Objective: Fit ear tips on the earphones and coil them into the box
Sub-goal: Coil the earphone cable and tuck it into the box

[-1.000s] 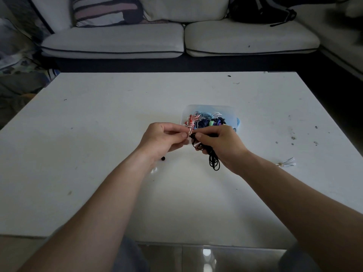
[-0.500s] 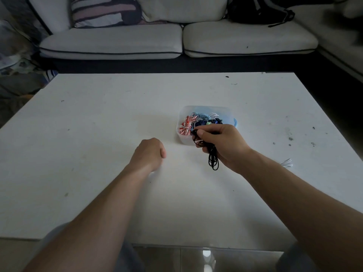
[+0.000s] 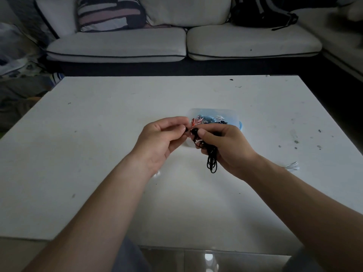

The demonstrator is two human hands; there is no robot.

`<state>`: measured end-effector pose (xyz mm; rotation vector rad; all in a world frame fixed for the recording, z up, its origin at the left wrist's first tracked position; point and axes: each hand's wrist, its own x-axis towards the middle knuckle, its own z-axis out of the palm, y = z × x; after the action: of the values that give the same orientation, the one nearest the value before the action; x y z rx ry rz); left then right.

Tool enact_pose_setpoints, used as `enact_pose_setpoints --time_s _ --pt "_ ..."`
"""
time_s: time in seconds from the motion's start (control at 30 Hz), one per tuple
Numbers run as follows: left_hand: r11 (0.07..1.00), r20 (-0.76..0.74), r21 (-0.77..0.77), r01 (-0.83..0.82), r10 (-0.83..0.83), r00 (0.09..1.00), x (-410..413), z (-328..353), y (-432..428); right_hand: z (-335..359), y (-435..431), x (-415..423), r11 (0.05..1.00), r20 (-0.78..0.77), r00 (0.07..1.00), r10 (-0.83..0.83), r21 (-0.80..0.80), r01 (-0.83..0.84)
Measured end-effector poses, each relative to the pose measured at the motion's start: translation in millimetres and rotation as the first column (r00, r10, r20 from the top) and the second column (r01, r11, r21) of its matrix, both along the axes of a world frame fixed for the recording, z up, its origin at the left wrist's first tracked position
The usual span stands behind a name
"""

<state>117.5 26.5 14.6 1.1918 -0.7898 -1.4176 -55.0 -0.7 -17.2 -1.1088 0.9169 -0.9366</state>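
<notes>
Above the white tabletop (image 3: 98,154), the left hand (image 3: 163,138) has its fingers closed in a pinch on a small black ear tip (image 3: 186,130), just beside the bud end of the black wired earphones (image 3: 211,163). The right hand (image 3: 225,148) grips these earphones with curled fingers, and the wound cable hangs down from the palm in loops. The small clear plastic box (image 3: 212,111) stands on the tabletop just behind both hands, with red-and-white and blue coiled earphones (image 3: 198,121) lying inside it.
</notes>
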Motion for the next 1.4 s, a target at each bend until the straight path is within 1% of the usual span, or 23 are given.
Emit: enact_pose_setpoints --time_s 0.1,0.23,0.43,0.53,0.67,0.87,1.1,1.23,1.4 --pt "0.999 -0.107 0.048 -0.015 0.02 0.994 -0.1 3.2 0.2 -0.1 0.3 -0.4 0.999 -0.002 1.0 -0.026 -0.029 0.026" --pt "0.996 -0.194 0.092 -0.015 0.033 0.98 3.2 4.9 -0.8 2.2 -1.0 -3.0 0.995 -0.021 0.998 -0.055 -0.083 0.053" --pt "0.991 -0.24 0.133 0.027 0.006 0.971 2.2 5.2 -2.2 5.7 -0.8 -4.3 0.988 -0.032 0.997 -0.065 -0.141 0.06" --pt "0.991 -0.223 0.132 0.032 -0.001 0.975 -0.4 3.9 -3.0 6.9 0.0 -3.7 0.985 -0.028 0.997 -0.073 -0.156 0.068" --pt "0.993 -0.24 0.115 0.038 -0.009 0.971 -3.7 3.6 -3.3 8.6 0.6 -4.6 0.982 -0.022 0.997 -0.068 -0.176 0.063" --pt "0.995 -0.22 0.089 0.045 -0.024 0.975 -4.4 4.0 -2.4 11.4 1.2 -5.3 0.983 0.001 0.998 -0.064 -0.173 0.063" --pt "0.996 -0.18 0.064 0.055 -0.043 0.983 -3.7 6.5 -1.8 11.7 -1.0 -7.5 0.981 -0.023 0.998 -0.06 -0.188 0.055" --pt "0.996 -0.129 0.059 0.06 -0.052 0.99 -3.5 6.7 -1.1 13.1 -1.4 -9.3 0.984 -0.013 0.999 -0.032 -0.174 0.029" --pt "0.995 -0.094 0.066 0.081 -0.074 0.993 -4.0 5.2 -0.5 11.9 -2.6 -9.9 0.986 -0.037 0.999 -0.016 -0.165 0.009"
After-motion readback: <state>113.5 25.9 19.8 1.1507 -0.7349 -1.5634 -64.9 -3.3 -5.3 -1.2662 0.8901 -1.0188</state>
